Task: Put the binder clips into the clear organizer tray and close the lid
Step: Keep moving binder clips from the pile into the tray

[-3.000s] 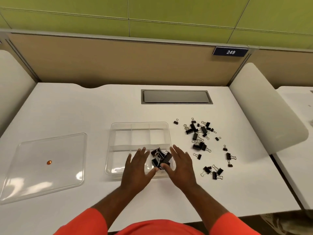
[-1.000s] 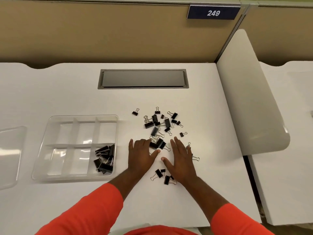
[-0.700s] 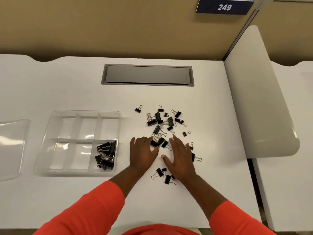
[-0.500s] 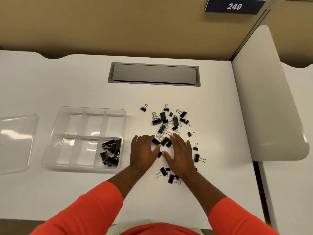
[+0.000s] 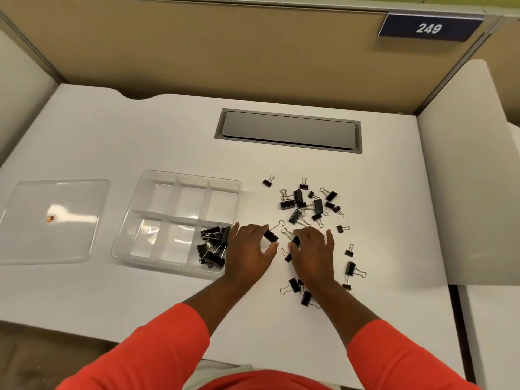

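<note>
At the left edge of the frame the clear lid point(image 5: 53, 220) lies flat on the white table point(image 5: 112, 142), apart from the tray, with a small orange dot point(image 5: 50, 219) on it. To its right sits the clear organizer tray point(image 5: 194, 178), open, with six compartments. A heap of black binder clips point(image 5: 213, 246) fills the lower right compartment, and the other five hold none.

Just right of the tray, the left hand point(image 5: 250, 251) rests palm down with its forefinger and thumb curled round one black clip point(image 5: 271, 235). The right hand point(image 5: 312, 251) lies close beside it, palm down, fingers bent over another clip point(image 5: 295, 241); whether it grips this one I cannot tell.

More loose clips point(image 5: 306, 204) are scattered above the hands, to the right of them, and by the right wrist. A grey hatch point(image 5: 288, 130) is set into the table higher up, and a sign point(image 5: 427, 28) reading 249 hangs at the upper right.
</note>
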